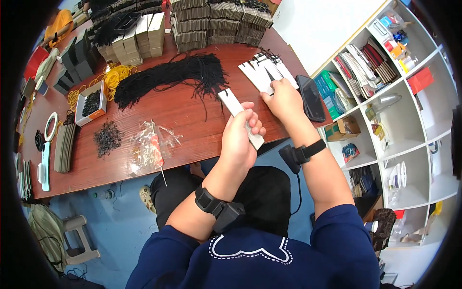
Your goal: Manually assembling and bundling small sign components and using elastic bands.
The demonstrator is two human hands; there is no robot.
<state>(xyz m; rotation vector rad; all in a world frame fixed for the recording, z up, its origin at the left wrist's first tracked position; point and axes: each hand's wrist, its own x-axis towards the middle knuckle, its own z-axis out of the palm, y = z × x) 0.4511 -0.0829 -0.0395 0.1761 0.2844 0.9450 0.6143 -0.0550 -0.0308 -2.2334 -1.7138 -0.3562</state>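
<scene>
left fingers [254,117] clamped a white strip [235,103], its length slanting far-left to near-right; right fingers [267,98] met white cards [250,79], grip unclear from where i stood.

White strip [233,103], black cords [168,77], reddish-brown table [192,135]

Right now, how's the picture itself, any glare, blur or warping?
In the head view, the white shelf bends toward the dark rim; in the head view, glare glints off the clear plastic and the table; also in the head view, the left hand and right hand look fairly sharp.
</scene>
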